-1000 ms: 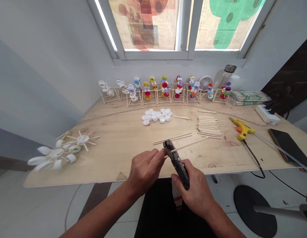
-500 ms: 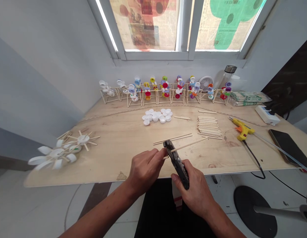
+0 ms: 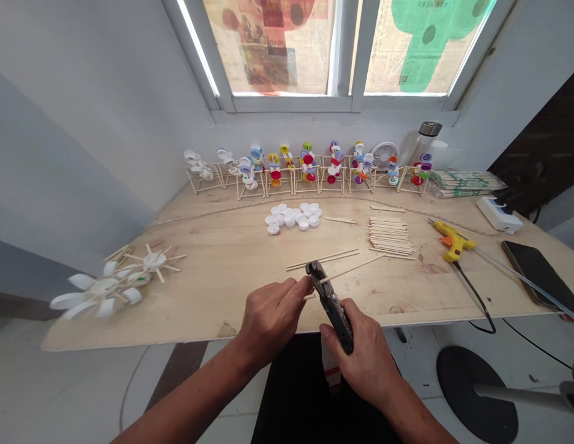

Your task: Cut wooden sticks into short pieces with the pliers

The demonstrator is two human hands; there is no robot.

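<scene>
My left hand (image 3: 272, 316) pinches the near end of a thin wooden stick (image 3: 356, 269) that slants away to the right over the wooden table (image 3: 208, 259). My right hand (image 3: 366, 354) is wrapped round the handles of dark cutting pliers (image 3: 328, 300), whose jaws close on the stick right beside my left fingertips. Two more loose sticks (image 3: 323, 259) lie just beyond the pliers' head.
A stack of cut sticks (image 3: 390, 235) and a pile of white bottle caps (image 3: 293, 216) lie mid-table. Colourful cap-and-stick models (image 3: 310, 165) line the back edge. White cap wheels (image 3: 112, 283) sit at left; a yellow glue gun (image 3: 452, 239), phone (image 3: 539, 271) and power strip (image 3: 499, 213) at right.
</scene>
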